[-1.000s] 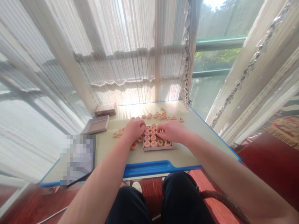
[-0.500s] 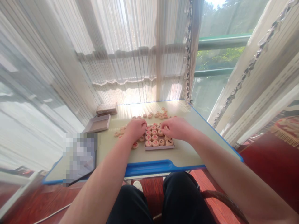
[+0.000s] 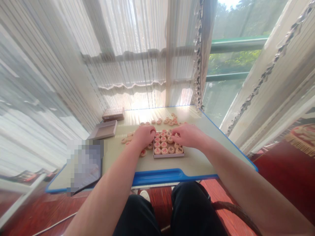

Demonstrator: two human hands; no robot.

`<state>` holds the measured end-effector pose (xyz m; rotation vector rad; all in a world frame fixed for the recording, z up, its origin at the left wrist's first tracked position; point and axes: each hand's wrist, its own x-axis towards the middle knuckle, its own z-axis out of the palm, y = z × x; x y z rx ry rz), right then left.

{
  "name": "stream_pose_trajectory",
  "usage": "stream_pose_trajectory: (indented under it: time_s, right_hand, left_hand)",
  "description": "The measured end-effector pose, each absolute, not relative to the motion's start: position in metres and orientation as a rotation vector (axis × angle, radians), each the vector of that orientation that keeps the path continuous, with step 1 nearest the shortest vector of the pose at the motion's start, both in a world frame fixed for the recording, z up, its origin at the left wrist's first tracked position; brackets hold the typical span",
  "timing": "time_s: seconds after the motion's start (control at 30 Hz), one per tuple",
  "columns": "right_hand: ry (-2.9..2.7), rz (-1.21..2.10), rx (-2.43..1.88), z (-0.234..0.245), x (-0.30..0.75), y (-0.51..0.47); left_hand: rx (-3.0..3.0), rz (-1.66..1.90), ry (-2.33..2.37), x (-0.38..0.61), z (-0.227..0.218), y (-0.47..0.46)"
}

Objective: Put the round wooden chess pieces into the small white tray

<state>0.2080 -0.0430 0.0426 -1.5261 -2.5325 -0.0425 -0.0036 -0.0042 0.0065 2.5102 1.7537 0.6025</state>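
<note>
A shallow open box (image 3: 169, 156) stands near the table's front, with rows of round wooden Chinese chess pieces (image 3: 164, 150) in it, marked in red or black. A gap shows among them towards the right. My left hand (image 3: 145, 135) is closed, its curled fingertips at the box's far left corner. My right hand (image 3: 188, 135) reaches over the box's right side, thumb and fingers bent together around a chess piece mostly hidden under them. The right column is partly covered by this hand. Loose pieces (image 3: 143, 153) lie beside my left wrist.
More chess pieces (image 3: 171, 122) lie scattered towards the back of the table (image 3: 197, 164). At the left are an empty box lid (image 3: 104, 129), a flat stacked box (image 3: 113, 113) and a blurred-out dark-edged object (image 3: 88, 167). Curtains (image 3: 137, 65) hang behind.
The view has shifted slightly. My right fingers have moved a little over the right side of the box; my left hand stays at its corner.
</note>
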Motion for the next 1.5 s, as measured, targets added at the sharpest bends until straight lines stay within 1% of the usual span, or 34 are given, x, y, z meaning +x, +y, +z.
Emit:
stream_pose_trajectory:
  time_s: [0.3, 1.5]
  right_hand:
    - [-2.443, -0.017, -1.53, 0.0418, 0.21, -0.0399]
    - [-2.41, -0.006, -1.533, 0.0367, 0.2101, -0.0354]
  left_hand:
    - [2.528, 0.619, 1.73, -0.0051, 0.005, -0.0028]
    - [2.514, 0.609, 1.738, -0.0034, 0.0065, -0.0036]
